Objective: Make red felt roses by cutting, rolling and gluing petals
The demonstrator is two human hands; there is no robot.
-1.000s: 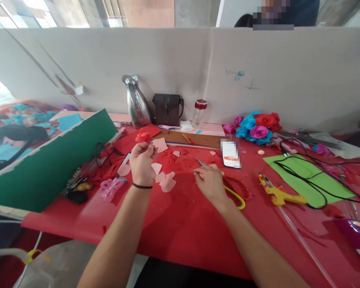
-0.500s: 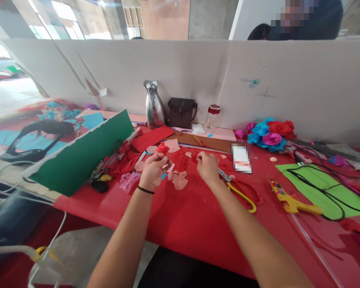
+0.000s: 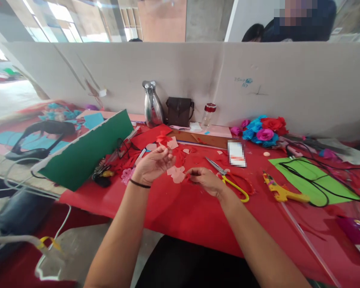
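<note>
My left hand [image 3: 156, 162], wearing a dark band at the wrist, is closed in a pinch. A small red paper flower [image 3: 163, 139] stands up from its fingertips. To the right and lower, my right hand [image 3: 205, 179] pinches a red paper petal [image 3: 188, 176], its edge partly hidden by the fingers. Pale pink paper petals [image 3: 177, 176] lie on the red-covered table [image 3: 180, 212] between the hands. Scissors [image 3: 229, 180] with yellow and red handles lie open just right of my right hand.
A yellow glue gun [image 3: 283, 192] and green sheet [image 3: 312, 180] with black cables lie right. Paper flowers [image 3: 265, 130], a phone [image 3: 236, 154], a jar [image 3: 208, 115], a bag [image 3: 180, 112] and a metal jug [image 3: 153, 105] stand or lie behind. A green board [image 3: 87, 154] stands left.
My right hand has come down and slightly left, toward me, uncovering the scissor blades. My left hand has tilted, and the red flower has risen a little with it.
</note>
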